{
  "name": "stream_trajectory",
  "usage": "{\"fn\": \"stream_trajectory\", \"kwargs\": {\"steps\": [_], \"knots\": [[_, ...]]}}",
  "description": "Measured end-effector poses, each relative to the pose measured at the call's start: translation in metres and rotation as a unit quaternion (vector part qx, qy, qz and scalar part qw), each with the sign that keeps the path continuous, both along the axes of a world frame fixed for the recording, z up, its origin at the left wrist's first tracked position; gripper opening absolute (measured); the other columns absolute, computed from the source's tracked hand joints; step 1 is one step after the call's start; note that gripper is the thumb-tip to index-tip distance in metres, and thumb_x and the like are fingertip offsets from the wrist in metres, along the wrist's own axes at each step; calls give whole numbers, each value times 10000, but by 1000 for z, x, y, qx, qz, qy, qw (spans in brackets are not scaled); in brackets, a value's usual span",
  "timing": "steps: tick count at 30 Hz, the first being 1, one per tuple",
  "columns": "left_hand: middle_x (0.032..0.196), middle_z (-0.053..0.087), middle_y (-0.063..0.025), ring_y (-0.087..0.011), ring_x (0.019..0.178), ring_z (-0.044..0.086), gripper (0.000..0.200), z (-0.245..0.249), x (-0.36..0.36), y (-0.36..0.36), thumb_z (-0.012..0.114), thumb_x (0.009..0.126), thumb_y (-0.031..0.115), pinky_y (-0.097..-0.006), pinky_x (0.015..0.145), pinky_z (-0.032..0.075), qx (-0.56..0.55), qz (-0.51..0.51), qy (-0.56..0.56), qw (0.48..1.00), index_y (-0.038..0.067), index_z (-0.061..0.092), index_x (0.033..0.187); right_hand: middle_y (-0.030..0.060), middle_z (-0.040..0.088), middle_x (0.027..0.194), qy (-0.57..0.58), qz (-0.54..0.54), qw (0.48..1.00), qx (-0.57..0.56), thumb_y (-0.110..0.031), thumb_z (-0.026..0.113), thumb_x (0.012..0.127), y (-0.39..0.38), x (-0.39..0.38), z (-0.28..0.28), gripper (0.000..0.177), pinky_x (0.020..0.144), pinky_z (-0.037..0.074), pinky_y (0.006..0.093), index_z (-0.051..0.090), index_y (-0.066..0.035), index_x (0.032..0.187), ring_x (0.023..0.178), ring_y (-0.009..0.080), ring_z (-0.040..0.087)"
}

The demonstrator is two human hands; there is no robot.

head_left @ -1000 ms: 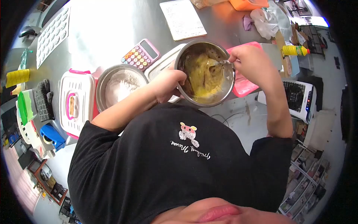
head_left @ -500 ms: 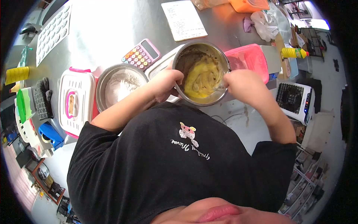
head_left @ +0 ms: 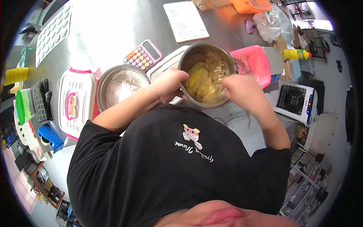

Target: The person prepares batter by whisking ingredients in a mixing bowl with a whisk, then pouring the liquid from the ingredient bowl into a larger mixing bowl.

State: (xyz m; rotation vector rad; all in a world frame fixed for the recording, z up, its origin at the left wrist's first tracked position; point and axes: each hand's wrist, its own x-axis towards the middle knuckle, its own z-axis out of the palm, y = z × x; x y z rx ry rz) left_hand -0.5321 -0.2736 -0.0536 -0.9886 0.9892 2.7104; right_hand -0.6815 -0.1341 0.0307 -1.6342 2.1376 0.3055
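Observation:
A steel mixing bowl [head_left: 194, 56] tilts toward me at the counter's near edge, with a yellow and brown wet mixture [head_left: 199, 81] inside. My left hand [head_left: 172, 84] is closed on the bowl's left rim, its fingers partly hidden beneath. Over the right rim, my right hand [head_left: 242, 90] is closed round a tool that looks like a whisk; its blurred end sits in the mixture and its handle is hidden in the fist. Left of my left forearm stands a second steel bowl [head_left: 101, 89] with pale powder [head_left: 123, 85] in it.
Around the bowls are a white-lidded box [head_left: 77, 90], a pink tub [head_left: 261, 64], a colourful calculator [head_left: 145, 55] and a notepad [head_left: 186, 20]. A fan-like white appliance [head_left: 295, 100] stands right. Farther off lie a dark oven mitt [head_left: 42, 100] and a yellow bottle [head_left: 297, 54].
My right hand has moved slightly left and down, over the bowl. The mixture has swirled and looks more blended. My left hand stays on the rim.

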Motion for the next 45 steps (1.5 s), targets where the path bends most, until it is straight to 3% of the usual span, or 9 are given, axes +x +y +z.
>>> {"fn": "stream_trajectory", "kwargs": {"steps": [13,17,20,24,27,32,35,39,45], "knots": [[863,514,-133,-213,683,571,395,-12,7,7,414,645,19,-332,494,520,-20,-70,-31,997,-38,456,1034,127,615,738,-32,-133,987,-86,-75,555,684,-5,-17,3,129,655,469,367,647,-82,773,720,269,605],[742,500,-110,-214,534,544,278,4,9,9,425,640,-8,-335,501,512,1,-3,-32,999,-63,459,910,144,614,747,-64,26,997,20,-71,531,702,-1,2,3,150,653,468,367,634,-38,806,717,270,607],[743,503,-118,-232,549,567,256,-8,12,7,426,643,-3,-352,507,523,-4,-39,-41,998,-70,457,888,126,623,755,-46,-159,983,-85,-77,532,701,-9,-17,2,136,662,469,375,629,-49,792,724,288,601],[728,503,-126,-244,554,581,231,-9,11,3,426,643,-2,-371,504,529,19,-16,-68,997,-78,453,860,132,622,767,-84,46,995,-14,-62,510,709,3,9,-8,169,659,469,372,622,-38,833,738,282,603],[713,505,-127,-244,543,581,222,-11,14,6,428,645,0,-374,493,524,-5,-18,-51,998,-81,452,851,108,618,738,-78,-126,984,-99,-73,526,707,-3,-18,-5,154,664,468,381,625,-61,824,730,281,600],[755,519,-136,-241,572,590,262,-8,14,3,426,643,-5,-369,524,544,-11,-25,-55,998,-95,450,888,128,621,774,-94,23,995,-26,-87,540,717,7,12,3,167,675,472,368,639,-65,850,761,267,604],[778,522,-140,-237,572,585,280,-12,15,6,421,640,-10,-372,526,544,-21,-32,-40,998,-91,450,906,122,629,792,-47,-137,986,-87,-127,506,712,-2,-20,-5,196,715,473,382,655,-105,838,784,266,609],[783,525,-137,-235,564,578,279,-10,12,5,420,640,-11,-376,508,536,19,-23,-37,999,-87,453,907,137,632,807,-78,23,996,43,-112,528,698,0,14,-5,194,713,471,390,659,-98,841,781,269,612],[749,505,-113,-232,567,577,249,-10,10,5,421,642,-11,-370,497,536,-9,-22,-34,999,-72,454,880,132,628,785,-83,-59,993,-58,-62,515,707,6,3,-23,182,680,473,358,649,-56,831,734,253,611]]}}
